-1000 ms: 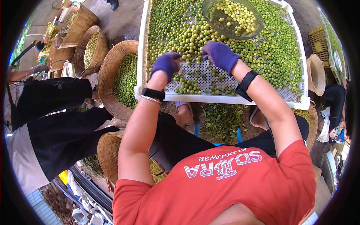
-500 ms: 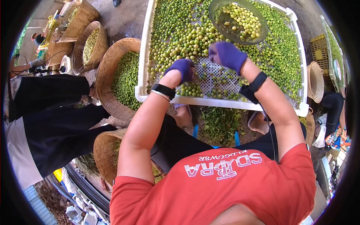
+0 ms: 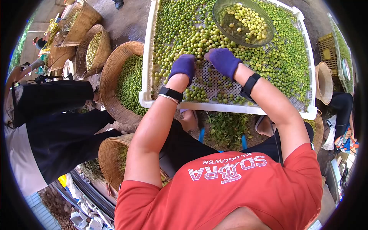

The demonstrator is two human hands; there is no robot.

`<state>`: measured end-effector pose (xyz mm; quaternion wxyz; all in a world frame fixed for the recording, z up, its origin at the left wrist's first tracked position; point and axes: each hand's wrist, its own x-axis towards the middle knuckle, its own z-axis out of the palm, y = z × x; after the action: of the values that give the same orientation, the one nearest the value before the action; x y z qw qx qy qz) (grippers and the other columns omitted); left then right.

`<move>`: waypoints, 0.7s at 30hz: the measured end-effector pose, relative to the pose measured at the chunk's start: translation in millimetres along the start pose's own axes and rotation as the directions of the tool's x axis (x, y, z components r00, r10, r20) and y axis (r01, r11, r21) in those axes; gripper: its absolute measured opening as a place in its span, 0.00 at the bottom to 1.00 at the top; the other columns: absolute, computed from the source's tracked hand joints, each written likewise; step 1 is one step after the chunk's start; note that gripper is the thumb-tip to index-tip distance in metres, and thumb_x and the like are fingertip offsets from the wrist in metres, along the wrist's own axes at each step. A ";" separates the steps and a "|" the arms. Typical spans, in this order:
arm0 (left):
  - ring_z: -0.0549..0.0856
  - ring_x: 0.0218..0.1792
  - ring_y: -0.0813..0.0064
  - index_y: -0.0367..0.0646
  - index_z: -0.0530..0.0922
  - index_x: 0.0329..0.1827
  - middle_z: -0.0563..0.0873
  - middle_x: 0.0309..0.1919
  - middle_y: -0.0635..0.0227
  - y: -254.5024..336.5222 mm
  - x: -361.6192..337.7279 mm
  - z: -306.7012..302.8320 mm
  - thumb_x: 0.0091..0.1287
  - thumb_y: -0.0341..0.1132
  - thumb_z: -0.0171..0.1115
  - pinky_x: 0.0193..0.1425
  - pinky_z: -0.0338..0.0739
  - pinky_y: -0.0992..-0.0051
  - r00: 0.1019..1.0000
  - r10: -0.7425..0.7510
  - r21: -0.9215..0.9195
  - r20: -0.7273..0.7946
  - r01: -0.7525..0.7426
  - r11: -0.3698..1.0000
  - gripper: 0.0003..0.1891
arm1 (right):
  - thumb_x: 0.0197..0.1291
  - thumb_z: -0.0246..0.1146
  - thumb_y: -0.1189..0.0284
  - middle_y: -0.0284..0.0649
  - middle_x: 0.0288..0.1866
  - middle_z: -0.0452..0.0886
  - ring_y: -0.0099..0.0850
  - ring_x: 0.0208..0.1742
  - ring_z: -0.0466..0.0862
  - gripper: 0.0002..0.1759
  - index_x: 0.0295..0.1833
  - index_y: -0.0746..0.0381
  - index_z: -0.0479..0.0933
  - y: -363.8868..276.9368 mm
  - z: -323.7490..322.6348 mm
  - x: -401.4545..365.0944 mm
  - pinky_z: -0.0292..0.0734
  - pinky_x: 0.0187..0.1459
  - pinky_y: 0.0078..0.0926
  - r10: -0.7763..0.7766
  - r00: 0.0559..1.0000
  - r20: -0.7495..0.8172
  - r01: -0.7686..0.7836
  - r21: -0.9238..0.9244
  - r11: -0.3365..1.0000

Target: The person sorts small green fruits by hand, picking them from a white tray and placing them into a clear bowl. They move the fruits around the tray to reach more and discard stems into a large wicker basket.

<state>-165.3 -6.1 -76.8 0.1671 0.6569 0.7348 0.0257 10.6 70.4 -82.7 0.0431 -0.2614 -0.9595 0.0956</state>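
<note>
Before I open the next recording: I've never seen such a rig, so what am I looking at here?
There's no machine here; someone is working by hand. The view comes from a camera worn on the head, looking forward and down. The purple-gloved left hand and right hand are close together over a white tray. Small green fruit is spread across it, and a bowl of yellower fruit sits toward the far side. Whether either hand holds a fruit is hidden.

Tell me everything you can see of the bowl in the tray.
The bowl is round, dark green and see-through, seemingly plastic, its far rim at the picture's edge. Opening upward, it sits among green fruit in the white tray, partly filled with yellowish fruit. The right hand is close but apart.
</note>
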 end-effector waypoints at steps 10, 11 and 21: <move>0.84 0.48 0.52 0.45 0.84 0.42 0.84 0.44 0.51 -4.9 -3.4 6.2 0.50 0.26 0.65 0.53 0.79 0.62 0.979 -0.050 0.057 0.195 0.039 0.998 0.14 | 0.55 0.64 0.72 0.46 0.42 0.80 0.45 0.43 0.82 0.12 0.45 0.59 0.78 44.3 -103.4 -12.6 0.78 0.43 0.39 0.093 0.851 -0.518 -0.146 -0.064 0.987; 0.84 0.48 0.51 0.44 0.84 0.42 0.84 0.44 0.51 -4.9 -4.9 5.5 0.50 0.27 0.65 0.53 0.79 0.62 0.976 -0.056 0.072 0.208 0.041 0.997 0.14 | 0.55 0.63 0.71 0.46 0.39 0.80 0.46 0.42 0.82 0.10 0.43 0.59 0.78 40.0 -93.9 -8.9 0.79 0.42 0.41 0.081 0.870 -0.486 -0.119 -0.048 0.992; 0.84 0.47 0.50 0.42 0.81 0.42 0.83 0.47 0.51 -0.1 -28.1 9.0 0.57 0.25 0.59 0.52 0.80 0.60 0.990 0.114 0.074 0.088 -0.120 0.990 0.11 | 0.52 0.66 0.68 0.47 0.42 0.80 0.45 0.45 0.83 0.10 0.40 0.59 0.78 2.7 9.6 -9.5 0.79 0.43 0.42 0.047 0.998 -0.048 -0.044 0.060 0.997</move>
<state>-160.6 -35.2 -79.4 0.1699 0.7055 0.6877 -0.0212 18.8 66.3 -93.0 0.0723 -0.2840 -0.9487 0.1183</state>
